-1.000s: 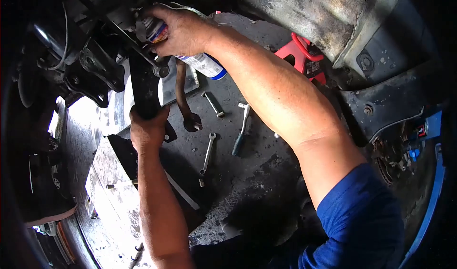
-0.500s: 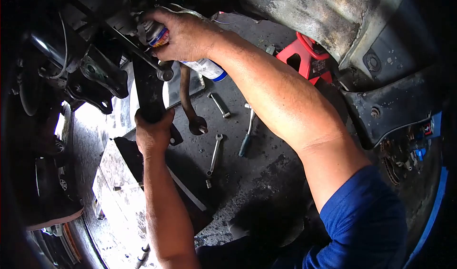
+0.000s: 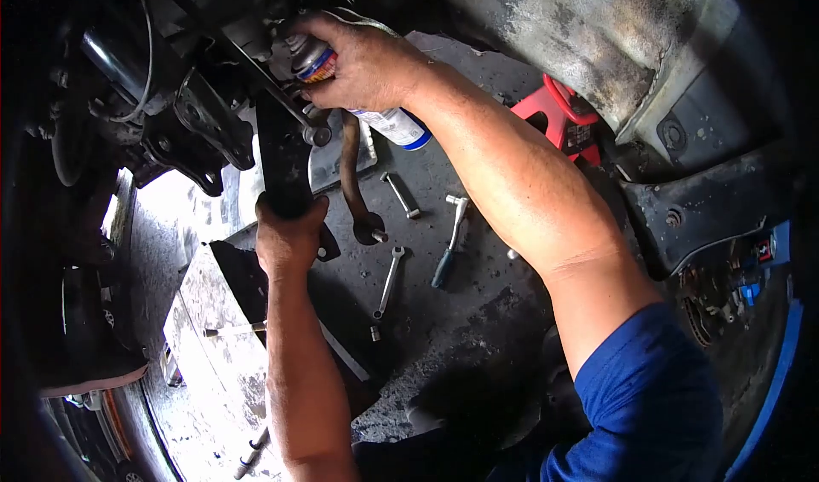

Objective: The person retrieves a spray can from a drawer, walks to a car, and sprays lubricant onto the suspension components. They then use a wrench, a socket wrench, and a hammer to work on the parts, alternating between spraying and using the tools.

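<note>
My right hand [image 3: 367, 66] is wrapped around a spray can [image 3: 394, 127], held tilted beneath the vehicle with its top end toward the suspension parts. The can's nozzle and my fingertips on it are partly hidden in shadow. Lower left, my left hand [image 3: 292, 233] grips the lower end of a black metal suspension arm [image 3: 286, 162]. Beside that arm hangs a rusty curved bar [image 3: 351, 162] with a bolt at its end. A thin link rod with a round joint [image 3: 317, 135] crosses in front of the black arm.
On the dark floor lie a combination wrench [image 3: 390, 284], a ratchet [image 3: 450, 245], a short metal tool [image 3: 400, 196] and a small socket [image 3: 375, 333]. A red jack stand [image 3: 559, 124] stands behind my right forearm. A pale box-like stand [image 3: 223, 345] sits left of my left forearm.
The view has shifted, so the suspension parts and tools appear a little farther right and lower. More of the ratchet's head shows. Both hands keep their holds.
</note>
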The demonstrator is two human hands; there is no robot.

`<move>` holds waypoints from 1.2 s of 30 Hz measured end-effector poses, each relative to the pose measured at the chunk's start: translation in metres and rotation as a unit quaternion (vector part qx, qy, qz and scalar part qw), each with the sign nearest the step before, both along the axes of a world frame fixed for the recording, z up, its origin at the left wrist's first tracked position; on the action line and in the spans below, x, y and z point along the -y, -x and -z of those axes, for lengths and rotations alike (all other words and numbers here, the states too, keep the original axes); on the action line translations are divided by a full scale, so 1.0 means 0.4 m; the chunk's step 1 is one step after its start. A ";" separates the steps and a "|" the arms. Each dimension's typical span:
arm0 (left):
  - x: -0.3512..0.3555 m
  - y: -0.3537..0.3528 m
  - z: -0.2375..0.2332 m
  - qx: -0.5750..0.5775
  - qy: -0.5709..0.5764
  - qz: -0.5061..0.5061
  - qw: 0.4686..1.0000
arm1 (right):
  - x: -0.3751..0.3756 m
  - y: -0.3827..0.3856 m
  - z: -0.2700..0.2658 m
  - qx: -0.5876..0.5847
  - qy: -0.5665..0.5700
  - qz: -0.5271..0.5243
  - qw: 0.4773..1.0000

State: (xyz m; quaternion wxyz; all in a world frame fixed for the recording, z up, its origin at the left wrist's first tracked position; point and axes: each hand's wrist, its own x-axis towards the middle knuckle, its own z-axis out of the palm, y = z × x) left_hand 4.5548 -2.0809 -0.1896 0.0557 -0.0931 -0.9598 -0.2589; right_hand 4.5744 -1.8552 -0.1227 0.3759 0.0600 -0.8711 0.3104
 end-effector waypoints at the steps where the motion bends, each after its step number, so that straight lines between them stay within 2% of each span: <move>1: -0.001 -0.003 -0.005 0.005 0.000 -0.002 1.000 | -0.001 -0.003 0.006 0.001 0.009 -0.008 1.000; 9: 0.002 0.006 -0.004 0.009 0.011 0.004 1.000 | -0.010 -0.014 0.023 0.015 0.035 -0.007 0.999; 11: 0.005 0.013 0.002 0.014 0.013 0.005 1.000 | -0.028 -0.005 0.043 -0.070 0.044 0.014 0.996; 12: 0.006 0.013 0.004 0.019 0.012 0.003 1.000 | -0.041 -0.015 0.046 -0.023 0.115 -0.004 0.993; 16: 0.007 0.009 -0.006 0.012 0.022 0.004 1.000 | -0.118 0.008 0.156 -0.083 0.161 0.097 0.979; 17: 0.008 0.009 -0.007 0.015 0.019 0.007 1.000 | -0.127 -0.010 0.176 -0.028 0.296 0.025 0.954; 18: 0.010 0.009 -0.007 0.018 0.016 0.011 1.000 | -0.140 -0.024 0.201 -0.051 0.178 0.126 0.975; 22: 0.012 -0.003 -0.025 0.039 0.021 0.011 0.999 | -0.158 -0.079 0.316 0.051 0.162 0.151 0.974; 24: 0.016 0.008 -0.016 0.040 0.020 0.014 0.999 | -0.141 -0.122 0.354 0.249 0.116 0.138 0.951; 26: 0.018 0.011 -0.016 0.050 0.008 0.027 0.998 | -0.144 -0.122 0.482 0.363 0.115 0.018 0.925; 28: 0.019 0.012 -0.014 0.040 0.017 0.021 0.999 | -0.093 -0.177 0.502 0.453 0.122 -0.094 0.878; 30: 0.020 0.004 -0.023 0.046 0.014 0.025 0.999 | -0.023 -0.203 0.513 0.474 0.077 -0.113 0.870; 32: 0.018 -0.001 -0.032 0.046 0.012 0.032 0.998 | 0.037 -0.214 0.541 0.477 0.055 -0.184 0.858; 34: 0.019 -0.007 -0.030 0.024 0.027 0.023 0.999 | 0.113 -0.236 0.560 0.424 -0.102 -0.132 0.890; 36: 0.021 -0.007 -0.029 0.011 0.018 0.029 0.999 | 0.139 -0.216 0.565 0.491 -0.072 -0.153 0.855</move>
